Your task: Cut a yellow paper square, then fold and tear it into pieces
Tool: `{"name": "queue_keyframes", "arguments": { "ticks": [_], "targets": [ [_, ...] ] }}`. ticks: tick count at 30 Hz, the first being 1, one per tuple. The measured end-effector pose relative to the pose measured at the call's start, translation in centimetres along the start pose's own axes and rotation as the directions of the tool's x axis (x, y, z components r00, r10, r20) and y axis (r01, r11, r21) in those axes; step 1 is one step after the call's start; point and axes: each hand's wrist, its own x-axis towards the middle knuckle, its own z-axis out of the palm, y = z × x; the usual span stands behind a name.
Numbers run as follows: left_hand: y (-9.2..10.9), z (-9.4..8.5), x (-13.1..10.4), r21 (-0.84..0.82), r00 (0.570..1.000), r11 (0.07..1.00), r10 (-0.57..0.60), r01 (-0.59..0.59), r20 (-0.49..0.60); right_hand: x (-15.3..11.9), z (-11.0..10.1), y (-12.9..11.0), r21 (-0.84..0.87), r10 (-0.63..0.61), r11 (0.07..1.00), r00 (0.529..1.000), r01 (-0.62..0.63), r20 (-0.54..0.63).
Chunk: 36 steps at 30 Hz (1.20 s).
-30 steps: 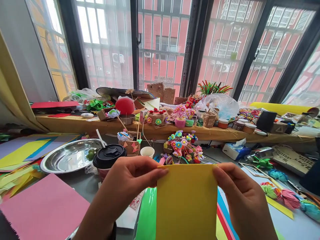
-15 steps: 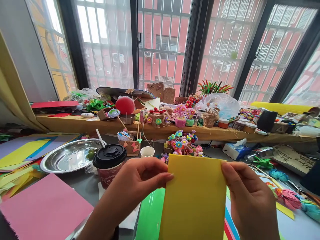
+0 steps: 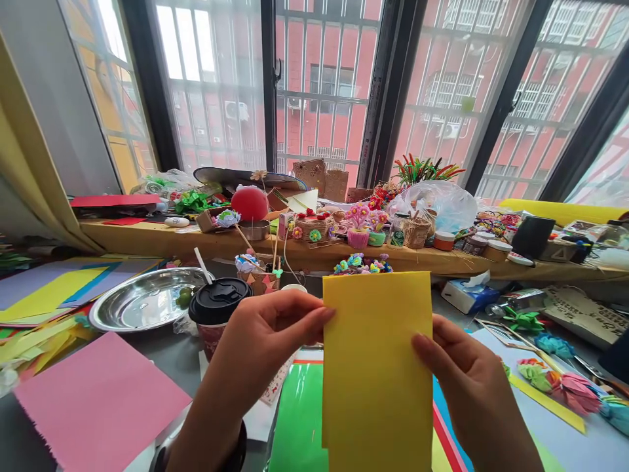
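Note:
A yellow sheet of paper (image 3: 377,380) is held upright in front of me, apparently folded, since a second layer shows at its lower left edge. My left hand (image 3: 275,347) pinches its left edge near the top between thumb and fingers. On the other side, my right hand (image 3: 459,367) grips the right edge a little lower, thumb in front and fingers behind. Beneath the hands lies a shiny green sheet (image 3: 299,419). A pink sheet (image 3: 103,400) with one jagged edge rests at the left.
A black-lidded cup (image 3: 219,305) stands left of my hands, beside a metal tray (image 3: 132,308) holding green fruit. Crepe flowers (image 3: 577,393) and a tissue box (image 3: 466,295) lie to the right. Handmade flower pots (image 3: 358,236) crowd the windowsill (image 3: 147,242).
The yellow paper has risen slightly, and its lower left layer edge now shows. My right hand has slid down from the top corner along the right edge.

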Motion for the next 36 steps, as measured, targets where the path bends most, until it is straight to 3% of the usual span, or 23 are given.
{"name": "queue_keyframes", "arguments": {
  "ticks": [12,15,19,22,25,31,36],
  "targets": [
    [-0.1,0.1,-0.1,-0.028,1.000,1.000,-0.002,0.002,0.002,0.2,-0.1,0.2,0.000,0.059,0.998,0.998,-0.059,0.015],
    [-0.2,-0.3,0.1,0.008,0.992,0.999,-0.049,0.048,0.118,0.3,-0.2,0.3,-0.013,0.034,0.999,0.999,-0.035,-0.022],
    [-0.4,-0.5,0.1,0.167,0.931,0.983,-0.133,0.079,0.341,0.5,-0.4,0.2,-0.014,-0.002,1.000,0.994,0.001,-0.107],
    [-0.7,-0.3,0.1,0.270,0.907,0.961,-0.167,0.061,0.388,0.6,-0.6,0.1,0.008,-0.015,1.000,0.988,0.016,-0.155],
    [-1.1,-0.1,0.3,0.187,0.920,0.980,-0.130,0.064,0.369,0.6,-0.5,0.1,0.041,0.005,0.999,0.992,0.000,-0.129],
    [-1.0,-0.3,0.8,0.115,0.975,0.993,-0.045,0.020,0.219,0.5,0.0,0.1,0.046,0.096,0.994,0.985,-0.104,0.145],
    [-0.9,-0.3,0.9,0.138,0.984,0.990,-0.029,0.004,0.176,0.6,0.0,0.3,0.020,0.146,0.988,0.980,-0.150,0.132]
  ]
}}
